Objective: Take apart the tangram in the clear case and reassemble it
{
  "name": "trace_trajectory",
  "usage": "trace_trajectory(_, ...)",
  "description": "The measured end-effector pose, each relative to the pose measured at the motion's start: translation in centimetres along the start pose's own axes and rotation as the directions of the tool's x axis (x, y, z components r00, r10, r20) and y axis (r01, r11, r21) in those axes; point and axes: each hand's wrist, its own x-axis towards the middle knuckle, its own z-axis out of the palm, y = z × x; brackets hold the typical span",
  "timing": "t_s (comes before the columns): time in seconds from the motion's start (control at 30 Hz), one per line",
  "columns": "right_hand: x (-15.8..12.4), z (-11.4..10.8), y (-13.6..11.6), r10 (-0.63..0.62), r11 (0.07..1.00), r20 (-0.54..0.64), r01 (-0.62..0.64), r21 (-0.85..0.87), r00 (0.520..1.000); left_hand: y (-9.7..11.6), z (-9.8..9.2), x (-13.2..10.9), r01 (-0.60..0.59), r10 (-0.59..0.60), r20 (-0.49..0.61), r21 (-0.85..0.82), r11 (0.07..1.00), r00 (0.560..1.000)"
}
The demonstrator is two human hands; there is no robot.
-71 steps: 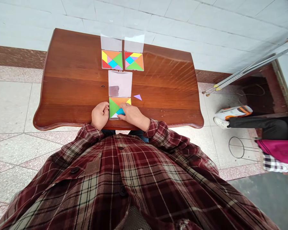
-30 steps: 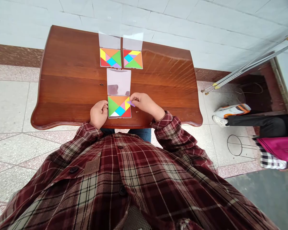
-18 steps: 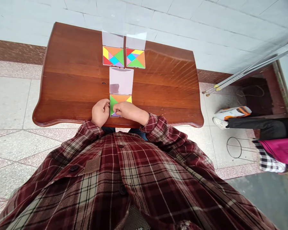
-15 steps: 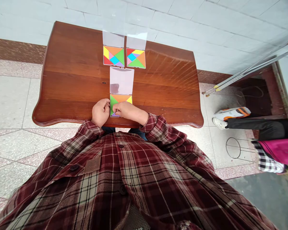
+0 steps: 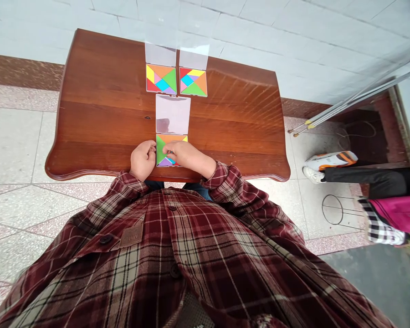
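A tangram case [image 5: 172, 166] lies open at the table's front edge, its clear lid [image 5: 172, 115] folded back away from me. Colored pieces fill the part that shows: a green piece [image 5: 160, 148], an orange piece [image 5: 172, 138] and a purple piece [image 5: 165, 162], with bits of blue, yellow and red. My left hand [image 5: 143, 160] is closed at the case's left edge, its fingertips against the rim. Over the middle of the pieces, my right hand [image 5: 186, 155] has its fingers bent and pressed together. Whatever they hold, if anything, is hidden, along with the pieces beneath.
Two more open tangram cases, a left one [image 5: 161, 79] and a right one [image 5: 193, 82], sit farther back on the wooden table [image 5: 105, 100]. Behind is a tiled wall [image 5: 242, 32]. Crutches [image 5: 345, 107], a bag [image 5: 331, 160] and a person's leg [image 5: 358, 176] are at the right.
My right hand has shifted slightly up and right over the case, uncovering more of the purple piece and some blue at the front. My left hand stays at the case's edge.
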Motion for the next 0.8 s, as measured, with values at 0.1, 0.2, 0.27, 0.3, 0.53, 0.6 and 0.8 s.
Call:
trace_trajectory(0.1,-0.3,0.7,-0.5,-0.018,0.999,0.023,0.019,-0.045,1.0,0.0,0.0,0.0,0.0,0.0,-0.001,0.004,1.0,1.0)
trace_trajectory(0.2,-0.6,1.6,-0.8,-0.04,0.993,0.035,0.044,-0.108,0.999,0.0,-0.1,0.1,0.002,-0.002,0.0,0.005,1.0,1.0)
trace_trajectory(0.27,-0.8,2.0,-0.9,-0.027,0.989,0.045,0.034,-0.145,0.999,0.0,0.0,0.1,0.002,-0.002,-0.004,0.002,1.0,1.0)
trace_trajectory(0.3,-0.9,2.1,-0.9,-0.019,0.988,0.047,0.026,-0.151,0.999,0.0,0.0,0.1,0.002,-0.002,-0.005,0.0,1.0,1.0)
trace_trajectory(0.53,-2.0,0.5,0.2,0.044,0.997,-0.1,-0.037,0.069,0.994,-0.1,-0.1,0.0,-0.005,0.005,-0.008,0.008,1.0,1.0)
trace_trajectory(0.6,-2.8,0.2,1.4,0.15,0.979,-0.186,-0.12,0.165,0.971,0.0,-0.1,0.1,-0.012,0.012,-0.009,0.015,1.0,1.0)
trace_trajectory(0.8,-5.4,2.0,4.8,0.445,0.874,-0.306,-0.333,0.353,0.842,0.3,-0.6,0.3,-0.035,0.032,0.043,0.08,0.996,0.999)
